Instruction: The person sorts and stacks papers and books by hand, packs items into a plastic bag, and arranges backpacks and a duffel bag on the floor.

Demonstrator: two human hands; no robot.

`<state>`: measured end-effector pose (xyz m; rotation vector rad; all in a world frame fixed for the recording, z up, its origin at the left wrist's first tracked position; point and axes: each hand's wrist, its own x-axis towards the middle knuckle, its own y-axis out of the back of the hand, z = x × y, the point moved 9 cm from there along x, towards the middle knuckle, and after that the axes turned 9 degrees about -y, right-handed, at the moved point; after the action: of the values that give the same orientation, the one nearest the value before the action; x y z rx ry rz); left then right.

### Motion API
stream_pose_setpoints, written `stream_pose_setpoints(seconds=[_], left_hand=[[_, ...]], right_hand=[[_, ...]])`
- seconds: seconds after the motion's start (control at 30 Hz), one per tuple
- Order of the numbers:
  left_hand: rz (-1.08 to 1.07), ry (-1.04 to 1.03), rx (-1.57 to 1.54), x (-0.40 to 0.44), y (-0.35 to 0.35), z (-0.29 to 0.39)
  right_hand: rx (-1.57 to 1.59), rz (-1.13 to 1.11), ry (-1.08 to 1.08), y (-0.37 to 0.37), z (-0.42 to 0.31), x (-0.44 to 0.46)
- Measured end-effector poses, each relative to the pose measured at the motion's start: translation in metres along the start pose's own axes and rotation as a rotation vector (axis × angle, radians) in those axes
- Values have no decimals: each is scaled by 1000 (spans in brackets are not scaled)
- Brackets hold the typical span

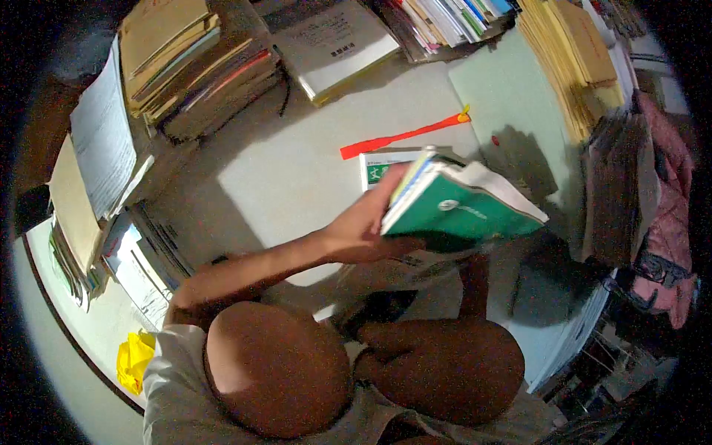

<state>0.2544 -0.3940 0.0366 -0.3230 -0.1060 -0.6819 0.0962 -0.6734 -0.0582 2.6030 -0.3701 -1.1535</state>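
My left hand (363, 227) is closed on the left end of a small stack of books, with a green-covered book (463, 208) facing up. The stack is held tilted above the desk, its page edges showing. Below the stack a dark forearm shows at the right, but my right hand is hidden behind the books. Partly under the stack lies a white booklet with a green label (376, 174). Just beyond it, a red strip with a yellow end (404, 139) lies on the desk (297, 148).
Paper piles (185, 74) stand at the back left, a thick white book (337, 48) at the back, and brown envelopes (567, 52) at the back right. A yellow crumpled item (136, 361) is at the lower left. Pink quilted cloth (667, 200) hangs at the right. Two bare knees are below.
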Motion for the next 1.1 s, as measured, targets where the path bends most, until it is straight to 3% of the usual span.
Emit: stream_pose_setpoints(seconds=[0.07,0.27,0.3,0.4,0.43,0.53,0.77,0.9,1.1], left_hand=[[80,-72,35,-22,25,21],[238,257,417,-127,112,37],[97,-3,456,-118,121,60],[300,-295,583,-140,131,104],[283,-270,619,-154,142,92],[578,-39,451,-208,162,44],[394,-227,483,-205,164,47],[427,-163,454,-214,170,31],[445,183,442,-232,173,-21]], right_hand=[[3,-3,15,-1,-12,-8],[-7,-42,121,-26,-56,-34],[-13,-59,138,-33,-64,-37],[-32,-119,174,-62,-84,-40],[-43,-144,184,-73,-90,-42],[-69,-231,222,-111,-105,-41],[-166,-464,315,-211,-124,-25],[-220,-588,414,-266,-128,-16],[-187,-703,550,-314,-122,-7]])
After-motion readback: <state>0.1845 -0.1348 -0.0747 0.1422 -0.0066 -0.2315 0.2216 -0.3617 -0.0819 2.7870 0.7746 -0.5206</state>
